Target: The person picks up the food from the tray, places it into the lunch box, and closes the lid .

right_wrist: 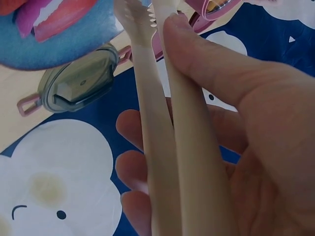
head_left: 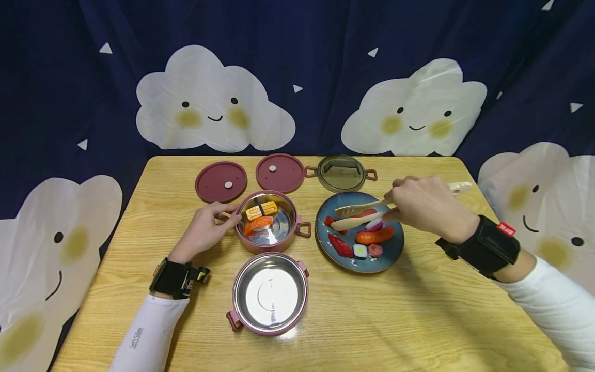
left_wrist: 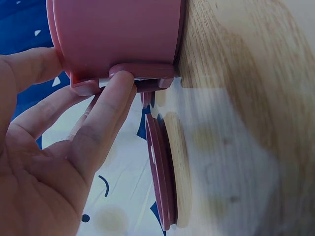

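Note:
My left hand [head_left: 208, 227] holds the pink pot [head_left: 297, 212] at its left side. In the left wrist view its thumb is at the rim and its fingers [left_wrist: 106, 118] are at the side handle [left_wrist: 142, 70]. Inside that pot lie a yellow sushi piece [head_left: 261, 210] with a dark band and an orange-topped sushi piece [head_left: 258, 225]. My right hand [head_left: 418, 204] grips beige tongs [head_left: 355, 221], their tips apart over a blue plate [head_left: 327, 248]. On the plate are a sausage [head_left: 374, 235], a sushi roll [head_left: 360, 251], a red piece [head_left: 341, 246] and other toy food.
A second pink pot [head_left: 270, 295] with a shiny metal inside stands in front of the first. Behind are two dark red lids [head_left: 221, 182] and a glass lid [head_left: 341, 173] with pink handles. A dark blue curtain [head_left: 321, 31] with clouds hangs behind the table.

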Demonstrator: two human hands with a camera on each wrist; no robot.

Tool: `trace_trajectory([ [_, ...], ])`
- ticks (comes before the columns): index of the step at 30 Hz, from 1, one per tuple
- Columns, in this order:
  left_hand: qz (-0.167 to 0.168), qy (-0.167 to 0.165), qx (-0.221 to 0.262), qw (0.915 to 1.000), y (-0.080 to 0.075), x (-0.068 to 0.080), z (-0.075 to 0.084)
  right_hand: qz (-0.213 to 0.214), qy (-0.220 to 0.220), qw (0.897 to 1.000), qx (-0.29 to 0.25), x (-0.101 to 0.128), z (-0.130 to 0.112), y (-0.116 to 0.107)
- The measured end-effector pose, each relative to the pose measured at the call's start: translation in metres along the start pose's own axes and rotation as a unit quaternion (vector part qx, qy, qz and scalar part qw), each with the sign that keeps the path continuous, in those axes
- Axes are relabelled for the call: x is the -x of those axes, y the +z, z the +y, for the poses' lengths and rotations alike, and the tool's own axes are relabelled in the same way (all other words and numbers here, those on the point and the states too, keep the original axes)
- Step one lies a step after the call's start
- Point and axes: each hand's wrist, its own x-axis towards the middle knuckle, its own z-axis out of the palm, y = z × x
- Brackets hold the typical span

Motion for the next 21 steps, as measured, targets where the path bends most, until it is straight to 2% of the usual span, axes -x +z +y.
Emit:
trace_trajectory([
  [10,-0.001,-0.003,0.003,1.0000,0.0001,0.0011,-0.0003,-0.011,0.006,1.000,-0.010,-0.0021,-0.0049,0.0015],
  [21,0.001,-0.001,0.004,1.0000,0.0000,0.0009,0.0000,0.005,-0.012,1.000,-0.006,-0.0027,-0.0072,0.0074],
])
